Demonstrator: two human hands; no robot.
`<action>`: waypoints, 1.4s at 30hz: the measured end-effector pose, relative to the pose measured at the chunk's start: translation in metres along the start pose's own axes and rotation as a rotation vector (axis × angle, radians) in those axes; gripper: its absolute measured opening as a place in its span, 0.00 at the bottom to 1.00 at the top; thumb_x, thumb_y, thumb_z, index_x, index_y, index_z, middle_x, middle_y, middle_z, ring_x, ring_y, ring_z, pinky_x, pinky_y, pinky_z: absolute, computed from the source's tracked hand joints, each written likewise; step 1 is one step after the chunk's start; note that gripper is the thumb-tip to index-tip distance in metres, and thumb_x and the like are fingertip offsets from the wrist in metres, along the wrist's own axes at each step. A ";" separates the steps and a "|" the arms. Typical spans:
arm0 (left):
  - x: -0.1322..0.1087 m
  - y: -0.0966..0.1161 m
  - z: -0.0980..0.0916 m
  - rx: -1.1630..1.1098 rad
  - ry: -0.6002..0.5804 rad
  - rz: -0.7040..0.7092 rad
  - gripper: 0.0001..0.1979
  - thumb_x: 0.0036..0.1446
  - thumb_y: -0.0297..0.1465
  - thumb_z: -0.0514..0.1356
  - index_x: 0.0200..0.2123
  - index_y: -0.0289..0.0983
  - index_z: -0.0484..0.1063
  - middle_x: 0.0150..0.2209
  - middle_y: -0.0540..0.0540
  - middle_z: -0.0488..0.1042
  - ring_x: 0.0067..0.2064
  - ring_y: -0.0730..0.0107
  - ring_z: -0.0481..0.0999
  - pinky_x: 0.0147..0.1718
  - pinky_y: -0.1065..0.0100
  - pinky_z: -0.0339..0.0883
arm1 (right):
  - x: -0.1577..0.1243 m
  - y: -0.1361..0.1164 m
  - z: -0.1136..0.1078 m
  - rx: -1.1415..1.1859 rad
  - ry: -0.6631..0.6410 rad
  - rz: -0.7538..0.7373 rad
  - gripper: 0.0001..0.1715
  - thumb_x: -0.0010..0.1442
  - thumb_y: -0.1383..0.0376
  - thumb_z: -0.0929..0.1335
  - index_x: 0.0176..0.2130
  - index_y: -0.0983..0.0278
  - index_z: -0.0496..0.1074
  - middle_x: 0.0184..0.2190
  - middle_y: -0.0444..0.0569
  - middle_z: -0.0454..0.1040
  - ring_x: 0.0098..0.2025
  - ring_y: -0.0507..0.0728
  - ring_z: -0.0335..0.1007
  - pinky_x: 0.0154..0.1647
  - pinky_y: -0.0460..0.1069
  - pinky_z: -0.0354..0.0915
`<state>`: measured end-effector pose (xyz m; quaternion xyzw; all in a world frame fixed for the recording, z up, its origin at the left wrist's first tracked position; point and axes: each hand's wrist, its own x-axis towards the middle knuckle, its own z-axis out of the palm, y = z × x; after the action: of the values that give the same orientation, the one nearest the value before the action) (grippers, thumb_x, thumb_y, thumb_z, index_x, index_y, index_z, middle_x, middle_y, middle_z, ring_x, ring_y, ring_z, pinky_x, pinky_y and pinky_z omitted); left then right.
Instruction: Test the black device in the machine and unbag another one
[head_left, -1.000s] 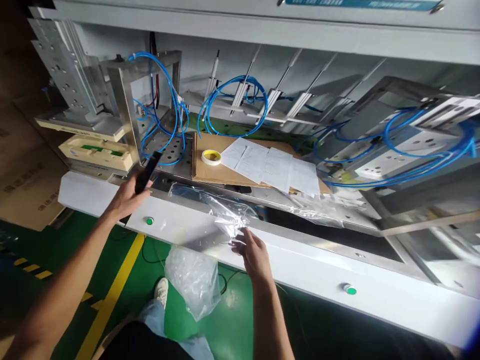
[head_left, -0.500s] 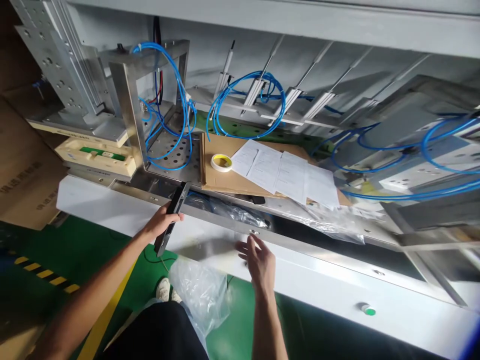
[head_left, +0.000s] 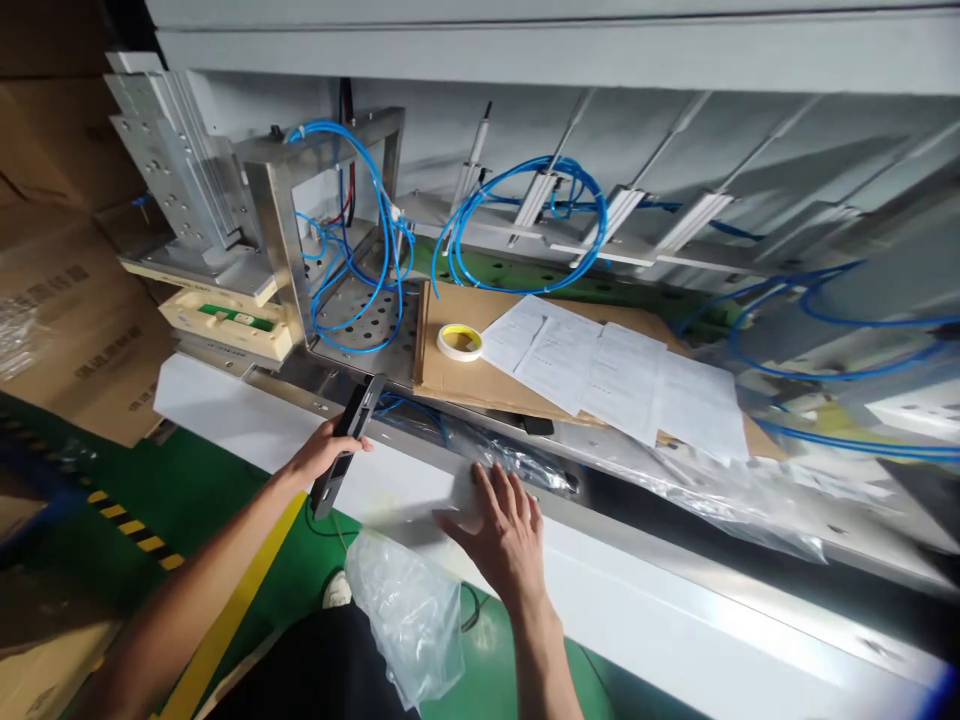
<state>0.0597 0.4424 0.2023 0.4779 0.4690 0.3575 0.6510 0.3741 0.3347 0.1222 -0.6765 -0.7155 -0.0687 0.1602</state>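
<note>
My left hand (head_left: 322, 455) is closed round a long black flat device (head_left: 347, 443), held slanted over the white front ledge (head_left: 247, 430) of the machine. My right hand (head_left: 504, 530) lies flat with fingers spread on the ledge, pressing on clear plastic film (head_left: 517, 462) that spills out of the slot below the cardboard sheet (head_left: 457, 380). A clear plastic bag (head_left: 409, 610) hangs off the ledge just left of my right wrist.
A roll of yellow tape (head_left: 460, 342) and printed papers (head_left: 615, 375) lie on the cardboard. Blue air hoses (head_left: 517, 220) loop over the perforated steel plate (head_left: 367, 315) and metal frame (head_left: 277, 190). Cardboard boxes (head_left: 67, 330) stand at left on the green floor (head_left: 187, 490).
My right hand has come down from hovering and now rests flat on the film at the ledge. My left hand with the black device has hardly moved. The view shifted right.
</note>
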 end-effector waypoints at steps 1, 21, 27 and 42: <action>-0.002 0.000 -0.003 -0.050 -0.004 -0.001 0.22 0.45 0.35 0.66 0.45 0.34 0.78 0.35 0.44 0.84 0.43 0.56 0.81 0.49 0.58 0.69 | -0.001 0.003 0.001 0.012 -0.001 0.000 0.52 0.65 0.40 0.68 0.75 0.61 0.55 0.73 0.65 0.61 0.75 0.75 0.53 0.69 0.72 0.55; -0.048 -0.058 -0.054 -0.522 -0.421 -0.211 0.29 0.49 0.35 0.63 0.54 0.30 0.74 0.34 0.36 0.83 0.31 0.51 0.84 0.32 0.57 0.75 | 0.069 -0.079 -0.046 0.085 0.371 -0.338 0.31 0.72 0.48 0.66 0.68 0.55 0.66 0.60 0.58 0.76 0.63 0.72 0.69 0.63 0.68 0.62; -0.044 -0.041 -0.124 -0.415 -0.350 -0.253 0.25 0.48 0.37 0.67 0.49 0.31 0.76 0.36 0.38 0.83 0.32 0.57 0.83 0.36 0.59 0.75 | 0.093 -0.105 -0.024 -0.060 0.236 -0.317 0.33 0.72 0.46 0.66 0.66 0.61 0.67 0.61 0.59 0.76 0.65 0.69 0.68 0.65 0.63 0.61; -0.009 0.002 -0.199 -0.261 -0.835 -0.502 0.15 0.48 0.35 0.64 0.38 0.32 0.79 0.34 0.36 0.84 0.32 0.51 0.83 0.37 0.53 0.77 | 0.157 -0.271 -0.043 0.257 -0.068 -0.789 0.35 0.70 0.56 0.71 0.71 0.56 0.64 0.58 0.52 0.78 0.60 0.63 0.71 0.62 0.59 0.67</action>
<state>-0.1323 0.4917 0.1859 0.3671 0.2205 0.0239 0.9034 0.1064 0.4490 0.2451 -0.3270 -0.9275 -0.0125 0.1810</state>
